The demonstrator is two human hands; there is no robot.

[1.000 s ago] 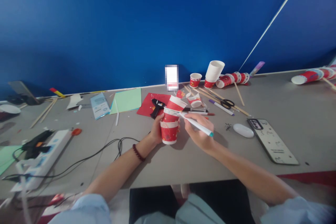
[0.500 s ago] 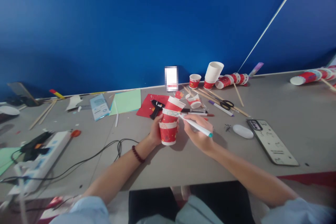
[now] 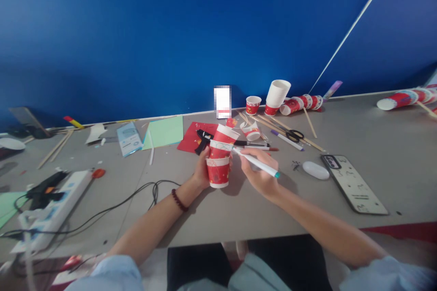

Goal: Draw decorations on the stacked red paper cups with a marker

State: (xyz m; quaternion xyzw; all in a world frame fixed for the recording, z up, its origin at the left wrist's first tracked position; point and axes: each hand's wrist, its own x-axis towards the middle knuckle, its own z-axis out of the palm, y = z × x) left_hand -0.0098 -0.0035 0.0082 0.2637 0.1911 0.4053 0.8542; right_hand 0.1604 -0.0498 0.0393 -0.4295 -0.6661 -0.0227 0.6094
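Red cups (image 3: pixel 218 173), clasping them in left grip (image 3: pixel 201 171), seemingly for steadiness, and pinching marker (image 3: pixel 260 164) in right grip (image 3: pixel 261 179), likely for control, with nib (image 3: pixel 236 150) close beside them.

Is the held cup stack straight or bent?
The stack is bent: its bottom cup, in the left hand, looks nearly upright, while its top cup leans right.

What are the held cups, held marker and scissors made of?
Cups: probably paper, going by printed red sides and white rims; finish looks smooth, perhaps coated.
Marker: likely smooth plastic, evenly white with a teal end.
Scissors: black, plastic-looking handles; blades too small to judge.
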